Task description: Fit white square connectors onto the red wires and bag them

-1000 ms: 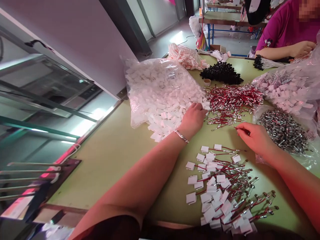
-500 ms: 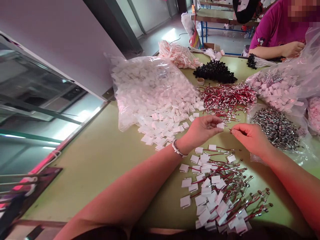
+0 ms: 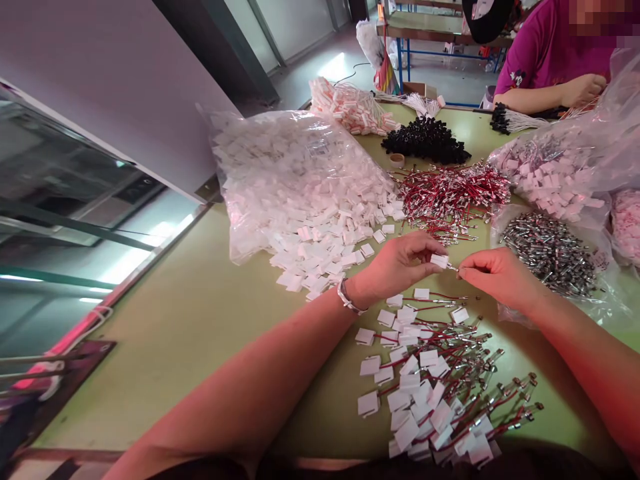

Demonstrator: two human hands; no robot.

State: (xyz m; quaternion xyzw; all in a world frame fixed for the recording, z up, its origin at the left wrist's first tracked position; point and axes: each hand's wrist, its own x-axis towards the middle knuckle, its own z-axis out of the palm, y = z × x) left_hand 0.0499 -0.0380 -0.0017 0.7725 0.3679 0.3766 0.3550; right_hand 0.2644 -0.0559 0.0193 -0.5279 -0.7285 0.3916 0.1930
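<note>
Pinching a small white housing [image 3: 440,261] between thumb and forefinger, your left hand [image 3: 400,265] holds it just above the green table [image 3: 210,320], near the red wire pile [image 3: 453,190]. Your right hand [image 3: 493,277] has its fingertips pressed together on a thin wire terminal [image 3: 453,267] (mostly hidden by the fingers), which meets the housing. Assembled pieces [image 3: 440,387] lie below both hands, and the bag of white housings [image 3: 295,173] sits to the left.

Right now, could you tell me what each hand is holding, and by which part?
The left hand pinches a small white piece by its near edge. The right hand pinches a thin wire close to its tip; the rest is hidden.
</note>
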